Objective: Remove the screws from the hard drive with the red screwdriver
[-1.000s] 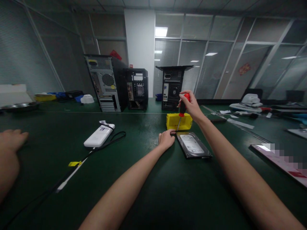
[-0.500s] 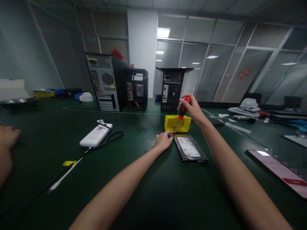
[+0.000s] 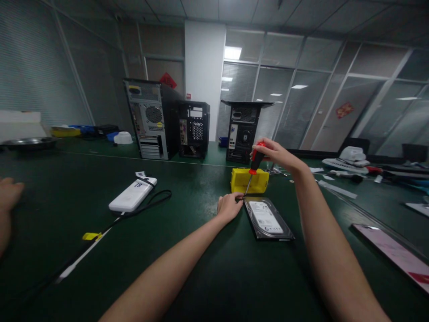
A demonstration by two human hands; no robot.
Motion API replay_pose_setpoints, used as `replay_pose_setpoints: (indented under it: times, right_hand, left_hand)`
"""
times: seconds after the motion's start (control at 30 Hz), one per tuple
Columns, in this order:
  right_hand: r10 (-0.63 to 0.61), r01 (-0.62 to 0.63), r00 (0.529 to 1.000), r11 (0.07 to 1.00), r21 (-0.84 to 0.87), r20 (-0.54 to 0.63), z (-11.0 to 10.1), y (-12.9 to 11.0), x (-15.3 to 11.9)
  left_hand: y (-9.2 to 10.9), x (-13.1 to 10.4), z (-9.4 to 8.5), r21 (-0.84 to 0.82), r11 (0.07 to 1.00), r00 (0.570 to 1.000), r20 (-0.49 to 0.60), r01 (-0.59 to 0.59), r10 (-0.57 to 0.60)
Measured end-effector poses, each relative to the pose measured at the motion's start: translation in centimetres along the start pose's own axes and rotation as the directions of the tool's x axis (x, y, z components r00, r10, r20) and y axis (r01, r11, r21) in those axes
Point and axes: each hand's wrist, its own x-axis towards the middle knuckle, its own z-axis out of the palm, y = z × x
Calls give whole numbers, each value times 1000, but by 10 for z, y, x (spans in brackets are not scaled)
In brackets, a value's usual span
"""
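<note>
A red and black screwdriver [image 3: 258, 160] is gripped by its handle in my right hand [image 3: 276, 154]. Its metal shaft slants down to the left, and the tip ends beside the fingertips of my left hand [image 3: 230, 207]. The left hand rests on the table with fingers closed around the spot at the tip; any small dark piece there is too tiny to make out. Just right of those fingers lies a hard drive [image 3: 266, 218], label side up. Behind the tip stands a yellow plastic box [image 3: 237, 180], touching or nearly touching the drive's far edge.
A white power bank [image 3: 132, 195] with a black strap and cable lies to the left. Three computer cases [image 3: 153, 114] stand at the back. A pink-screened tablet-like panel [image 3: 389, 248] lies at right. Another person's hand [image 3: 10, 193] shows at the left edge.
The camera view has tilted slightly, so everything sits a little lower. My right hand has turned on the screwdriver handle, its wrist now raised and the elbow farther out.
</note>
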Motion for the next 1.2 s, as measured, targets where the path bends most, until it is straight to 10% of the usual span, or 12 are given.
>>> replay_pose_setpoints:
  times: [0.23,1.2]
  right_hand:
    - [-106,90,993,964,-252,-50,10,3,24]
    - [8,-3,1000,973,-229,20,-3,-4,7]
  left_hand:
    - [5,-1,-3,7,999,999,5,34,-34]
    - [4,-3,-3,25,999,1000,19,25,-25]
